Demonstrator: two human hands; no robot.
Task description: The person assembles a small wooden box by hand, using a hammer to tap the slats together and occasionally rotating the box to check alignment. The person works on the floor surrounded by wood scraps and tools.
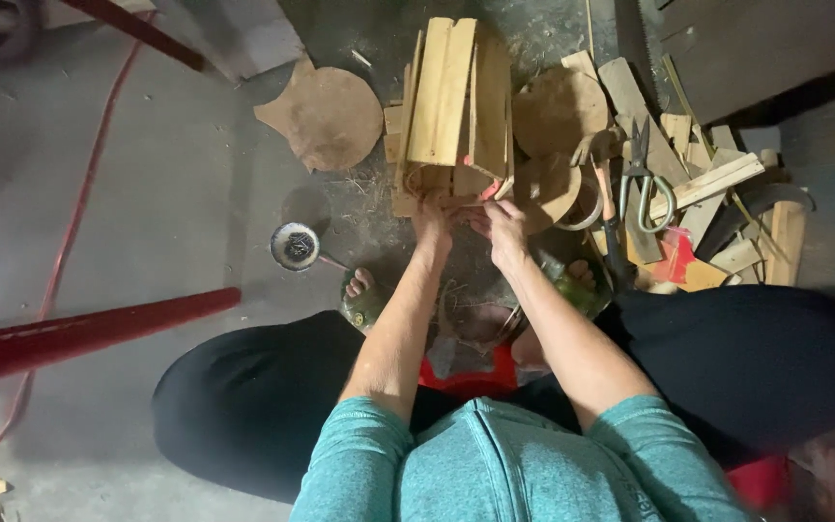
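Seemingly pinching twine, both hands, left (431, 224) and right (501, 224), grip the crate (454, 106); loosened slats could splay.

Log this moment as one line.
left hand on slatted wooden crate | right hand at crate base | scissors lie right | small bowl left

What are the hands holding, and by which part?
Both hands, left hand and right hand, are on the near, lower end of the pale slatted wooden crate lying on the concrete floor. Whether the fingers actually grip it cannot be told.
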